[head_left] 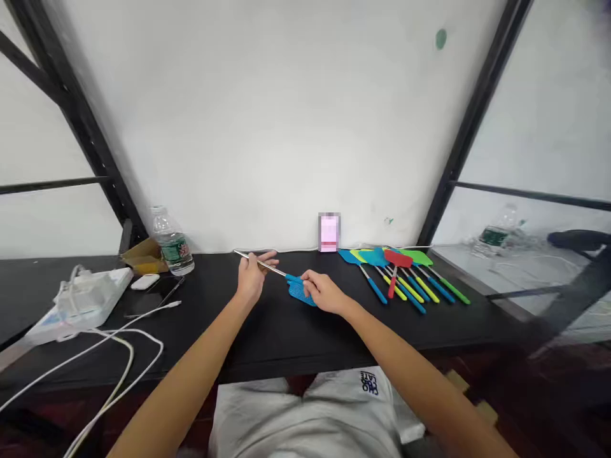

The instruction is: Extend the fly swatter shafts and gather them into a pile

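Well left of the blue fly swatter point(289, 277), a white power strip point(107, 289) sits on the black table point(286, 334), with white cables point(128, 331) trailing nearby. Closer on the swatter's left I see a small cardboard box point(146, 256) just beside a water bottle point(174, 247). The left hand point(251, 275) has its fingers curled around the swatter's metal rod. The right hand point(324, 292) closes its fingers on the swatter's blue end, by the mesh; I can't tell whether the mesh touches the table. Behind the swatter and slightly right, a blurred pink panel point(329, 232) stands upright. Farther right of the swatter, colourful swatters point(377, 257) lie overlapping.
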Demonstrator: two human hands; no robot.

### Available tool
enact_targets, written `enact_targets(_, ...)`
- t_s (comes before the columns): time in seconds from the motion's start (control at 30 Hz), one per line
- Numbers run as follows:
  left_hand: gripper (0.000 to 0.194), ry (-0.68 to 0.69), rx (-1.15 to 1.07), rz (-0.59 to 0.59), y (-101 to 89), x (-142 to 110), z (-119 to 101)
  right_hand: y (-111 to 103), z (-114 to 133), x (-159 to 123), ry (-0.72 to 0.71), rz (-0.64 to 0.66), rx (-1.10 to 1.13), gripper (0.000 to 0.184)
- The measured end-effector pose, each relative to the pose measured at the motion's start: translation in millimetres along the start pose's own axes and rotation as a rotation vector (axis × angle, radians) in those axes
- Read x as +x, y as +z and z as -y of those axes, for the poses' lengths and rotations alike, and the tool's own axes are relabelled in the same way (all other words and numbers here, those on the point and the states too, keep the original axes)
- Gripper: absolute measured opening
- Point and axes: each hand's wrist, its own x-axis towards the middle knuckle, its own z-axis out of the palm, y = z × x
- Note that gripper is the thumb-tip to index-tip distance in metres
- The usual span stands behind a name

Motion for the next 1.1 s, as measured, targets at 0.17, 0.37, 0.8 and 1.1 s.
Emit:
enact_targets(0.17,0.029,-0.011,0.008,0.080,3.5,-4.0,-6.6,1.8,-3.6,-0.2,0.043,-0.088,-0.056,0.015)
enact_targets(0.37,0.036,-0.165,0.181,0.276,10.4,-16.9,-12.9,-3.0,-3.6,0.1,0.033,-0.188,-0.082,0.017)
enact_targets(0.8,0.043,-0.258,0.226,0.366,13.9,-20.7,-13.2,-7.0,8.1,-0.3,-0.003,-0.179,-0.198,0.024)
enact_targets(1.1,0.036,-0.382,0.159,0.351,8.0,-13.9,-2.6,-2.3,4.7,-0.9,-0.064,-0.201,-0.213,0.015)
